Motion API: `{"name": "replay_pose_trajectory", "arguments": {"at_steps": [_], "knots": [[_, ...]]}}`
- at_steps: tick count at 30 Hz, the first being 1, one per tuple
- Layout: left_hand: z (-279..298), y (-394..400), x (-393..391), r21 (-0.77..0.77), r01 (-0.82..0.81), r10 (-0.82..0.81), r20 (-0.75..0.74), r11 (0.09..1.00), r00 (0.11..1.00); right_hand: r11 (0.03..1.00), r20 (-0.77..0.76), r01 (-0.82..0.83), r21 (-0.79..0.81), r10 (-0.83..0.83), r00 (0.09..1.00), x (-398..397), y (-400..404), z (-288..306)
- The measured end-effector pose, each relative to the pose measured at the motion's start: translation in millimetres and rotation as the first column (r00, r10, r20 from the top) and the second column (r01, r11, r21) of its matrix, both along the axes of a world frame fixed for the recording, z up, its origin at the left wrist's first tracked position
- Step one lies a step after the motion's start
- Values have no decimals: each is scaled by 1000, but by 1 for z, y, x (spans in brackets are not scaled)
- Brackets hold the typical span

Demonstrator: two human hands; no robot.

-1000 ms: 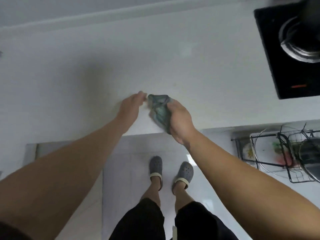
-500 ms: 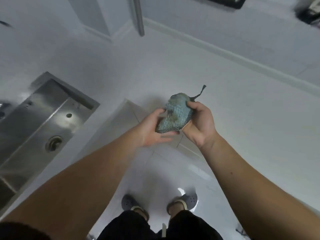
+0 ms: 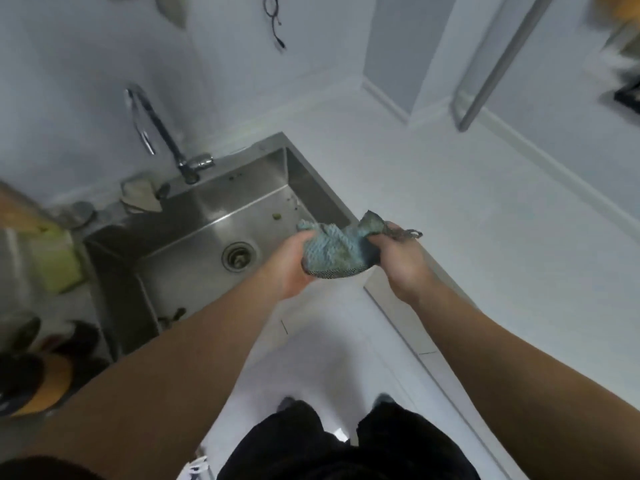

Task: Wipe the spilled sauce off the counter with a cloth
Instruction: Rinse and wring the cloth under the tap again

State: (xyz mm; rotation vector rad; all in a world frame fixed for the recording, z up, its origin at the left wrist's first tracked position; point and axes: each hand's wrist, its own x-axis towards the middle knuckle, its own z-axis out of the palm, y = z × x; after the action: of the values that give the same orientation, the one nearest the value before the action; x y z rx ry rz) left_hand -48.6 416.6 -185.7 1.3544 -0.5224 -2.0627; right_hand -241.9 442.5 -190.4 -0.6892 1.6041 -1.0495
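Observation:
A crumpled blue-green cloth (image 3: pixel 337 249) hangs in the air between both hands, at the right front corner of the steel sink (image 3: pixel 207 237). My left hand (image 3: pixel 291 268) cups it from the left and below. My right hand (image 3: pixel 398 258) grips its right end, where a short hanging loop sticks out. The white counter (image 3: pixel 467 209) stretches to the right of the sink; no sauce shows on it in this view.
A chrome tap (image 3: pixel 162 133) stands behind the sink, whose basin has a round drain (image 3: pixel 239 256) and a few scraps. Blurred dishes and containers (image 3: pixel 38 258) crowd the counter left of the sink. A metal pole (image 3: pixel 498 60) rises at the back right.
The cloth came off the counter by the stove and now sits between both hands. The view swung left, and the hands with the cloth are now at the sink's corner.

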Motion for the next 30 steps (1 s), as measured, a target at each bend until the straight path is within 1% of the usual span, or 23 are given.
{"name": "replay_pose_trajectory", "arguments": {"at_steps": [1,2,3,4,5,6,7,8,9,10,11,12,14,17,18,20,21,23,25,27,30], "knots": [[-2,-3,16,23,-61,61,-15,998,998,990,-132,-135,-37,129,983,18,-9,-1],[-3,-7,30,51,-120,121,-10,991,993,951,-254,-305,-55,282,925,37,-16,0],[-6,-11,46,78,-185,186,-9,980,982,877,-388,-480,-36,430,815,57,-24,-2],[-8,-12,55,108,-227,231,-21,968,973,780,-503,-625,17,547,669,72,-27,1],[-11,-16,69,119,-262,267,-29,958,963,660,-571,-747,76,643,510,90,-36,3],[-13,-19,79,117,-272,276,-22,955,961,550,-601,-827,115,702,383,103,-42,5],[-14,-21,89,111,-282,283,7,953,959,479,-596,-870,117,734,324,116,-49,9],[-16,-22,97,109,-288,282,65,952,957,480,-551,-871,103,757,352,125,-55,11],[-21,-28,110,106,-322,307,139,941,942,521,-479,-851,61,764,433,137,-69,10],[-25,-32,119,103,-374,351,188,922,917,592,-417,-805,36,741,526,145,-84,10],[-31,-36,128,106,-435,406,216,894,888,654,-385,-756,18,703,598,152,-102,6],[-36,-40,137,125,-496,463,220,860,859,684,-394,-729,16,675,624,158,-123,-1],[-42,-50,150,154,-606,570,224,780,791,675,-447,-738,29,669,594,174,-167,-15],[-47,-68,161,160,-698,666,214,698,715,653,-500,-751,98,685,530,205,-233,-29],[-50,-74,164,165,-727,699,201,666,686,653,-511,-748,119,686,518,219,-257,-36],[-50,-87,168,173,-768,742,201,616,640,665,-506,-734,139,685,525,244,-298,-42],[-52,-92,172,176,-788,763,198,590,616,656,-508,-737,162,696,507,258,-317,-48],[-53,-101,177,179,-801,780,184,572,598,626,-530,-756,193,715,456,276,-346,-57],[-53,-107,181,183,-798,777,185,574,601,595,-549,-781,192,725,417,288,-362,-66],[-56,-112,187,177,-788,767,184,589,614,579,-560,-792,193,728,396,293,-371,-70],[-60,-117,193,161,-793,766,206,587,609,585,-574,-784,208,722,387,290,-379,-81]]}}
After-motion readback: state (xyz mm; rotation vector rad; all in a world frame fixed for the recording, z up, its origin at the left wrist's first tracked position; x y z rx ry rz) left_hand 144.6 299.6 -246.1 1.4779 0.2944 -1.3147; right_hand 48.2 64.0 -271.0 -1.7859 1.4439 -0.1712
